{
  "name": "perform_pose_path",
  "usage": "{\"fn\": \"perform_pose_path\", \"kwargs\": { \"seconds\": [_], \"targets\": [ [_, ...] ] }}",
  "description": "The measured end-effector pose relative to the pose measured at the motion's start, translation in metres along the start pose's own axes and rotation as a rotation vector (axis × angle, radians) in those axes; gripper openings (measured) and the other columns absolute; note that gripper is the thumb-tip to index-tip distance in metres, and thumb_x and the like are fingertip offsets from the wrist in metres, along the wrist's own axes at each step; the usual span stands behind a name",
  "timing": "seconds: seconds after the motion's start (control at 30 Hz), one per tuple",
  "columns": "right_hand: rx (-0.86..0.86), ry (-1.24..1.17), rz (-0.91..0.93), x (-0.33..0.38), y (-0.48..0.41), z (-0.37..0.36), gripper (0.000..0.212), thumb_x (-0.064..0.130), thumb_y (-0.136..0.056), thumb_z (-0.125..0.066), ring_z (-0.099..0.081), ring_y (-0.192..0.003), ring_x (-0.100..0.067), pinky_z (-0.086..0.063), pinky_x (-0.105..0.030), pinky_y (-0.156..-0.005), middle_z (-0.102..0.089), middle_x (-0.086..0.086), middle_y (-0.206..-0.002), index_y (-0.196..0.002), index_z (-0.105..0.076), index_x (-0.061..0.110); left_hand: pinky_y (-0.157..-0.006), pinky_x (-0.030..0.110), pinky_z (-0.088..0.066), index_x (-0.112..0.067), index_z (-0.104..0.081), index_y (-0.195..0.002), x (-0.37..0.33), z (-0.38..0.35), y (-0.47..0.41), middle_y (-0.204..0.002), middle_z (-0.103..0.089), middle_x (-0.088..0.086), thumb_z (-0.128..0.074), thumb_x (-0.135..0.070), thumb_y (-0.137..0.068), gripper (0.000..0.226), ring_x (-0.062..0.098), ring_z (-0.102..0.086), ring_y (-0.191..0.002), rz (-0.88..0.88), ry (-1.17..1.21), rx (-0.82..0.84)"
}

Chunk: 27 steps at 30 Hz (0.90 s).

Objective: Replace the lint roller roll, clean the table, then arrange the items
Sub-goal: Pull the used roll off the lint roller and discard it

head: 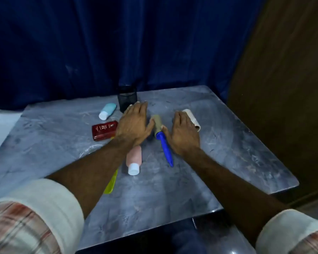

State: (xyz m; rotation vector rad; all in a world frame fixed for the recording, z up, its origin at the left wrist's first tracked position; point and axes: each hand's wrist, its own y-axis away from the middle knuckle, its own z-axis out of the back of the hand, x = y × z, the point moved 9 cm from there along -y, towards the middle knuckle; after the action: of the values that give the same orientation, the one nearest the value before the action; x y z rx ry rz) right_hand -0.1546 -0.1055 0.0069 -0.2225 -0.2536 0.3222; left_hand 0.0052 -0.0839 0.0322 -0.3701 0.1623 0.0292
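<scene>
At the left side of the grey table [62, 143] there is a light blue bottle [107, 111] lying on its side, with the white cap toward the person. A little nearer lies a red box [104, 130]. A yellow flat thing [111, 182] comes out from under the left forearm; what it is I cannot tell. Behind, close to the blue curtain [99, 43], stands a black mesh cup [127, 98].

The left hand [134, 122] is flat and spread over the table, holding nothing; its thumb is just beside the roller head. Below this hand lies a pink bottle [134, 159] with a white cap.

The lint roller [161, 138] lies on the table between the two hands, its blue handle pointing toward the person.

The right hand [184, 132] is also spread flat and holds nothing. Just beside its fingers lies a pale roll [192, 118].
</scene>
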Motion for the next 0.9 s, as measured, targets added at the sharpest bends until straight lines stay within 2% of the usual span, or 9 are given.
{"fn": "perform_pose_path", "kwargs": {
  "seconds": [0.13, 0.33, 0.53, 0.7, 0.9],
  "targets": [
    [-0.047, 0.015, 0.066, 0.008, 0.018, 0.010, 0.068, 0.052, -0.100, -0.045, -0.049, -0.131, -0.036, -0.038, -0.042, -0.112, -0.054, -0.023, -0.139, -0.140, -0.047, -0.003, -0.127, 0.043, -0.026, -0.001, -0.044, -0.156, -0.012, -0.009, 0.001, -0.150, -0.056, 0.023, -0.051, -0.033, -0.103, 0.062, 0.037, -0.051, -0.141, -0.025, -0.006, 0.084],
    [-0.005, 0.072, 0.126, 0.020, 0.035, 0.005, 0.056, 0.054, -0.097, -0.046, -0.055, -0.113, -0.034, -0.045, -0.045, -0.096, -0.061, -0.019, -0.119, -0.114, -0.062, 0.003, -0.122, 0.040, -0.029, -0.005, -0.044, -0.157, -0.016, -0.019, -0.003, -0.152, -0.055, 0.019, -0.047, -0.036, -0.106, 0.060, 0.035, -0.051, -0.140, 0.024, 0.011, 0.134],
    [0.023, 0.029, 0.127, 0.022, 0.033, -0.003, 0.047, 0.045, -0.092, -0.056, -0.056, -0.106, -0.035, -0.043, -0.045, -0.090, -0.062, -0.018, -0.109, -0.109, -0.064, 0.002, -0.114, 0.040, -0.036, -0.004, -0.057, -0.143, -0.015, -0.024, -0.005, -0.139, -0.064, 0.019, -0.049, -0.034, -0.105, 0.049, 0.036, -0.059, -0.126, 0.022, 0.025, 0.133],
    [0.045, -0.014, 0.093, 0.016, 0.033, -0.009, 0.038, 0.034, -0.089, -0.060, -0.058, -0.101, -0.038, -0.047, -0.045, -0.085, -0.064, -0.020, -0.103, -0.103, -0.066, -0.002, -0.116, 0.039, -0.034, -0.005, -0.062, -0.137, -0.015, -0.027, -0.007, -0.134, -0.068, 0.017, -0.051, -0.033, -0.104, 0.045, 0.035, -0.062, -0.122, 0.039, 0.048, 0.111],
    [0.034, -0.054, 0.038, 0.004, 0.031, -0.010, 0.035, 0.029, -0.090, -0.058, -0.058, -0.103, -0.036, -0.049, -0.047, -0.089, -0.064, -0.019, -0.106, -0.105, -0.066, -0.002, -0.118, 0.041, -0.035, -0.006, -0.060, -0.138, -0.016, -0.035, -0.014, -0.133, -0.067, 0.018, -0.054, -0.032, -0.101, 0.045, 0.037, -0.061, -0.123, 0.090, 0.139, 0.126]
  ]
}}
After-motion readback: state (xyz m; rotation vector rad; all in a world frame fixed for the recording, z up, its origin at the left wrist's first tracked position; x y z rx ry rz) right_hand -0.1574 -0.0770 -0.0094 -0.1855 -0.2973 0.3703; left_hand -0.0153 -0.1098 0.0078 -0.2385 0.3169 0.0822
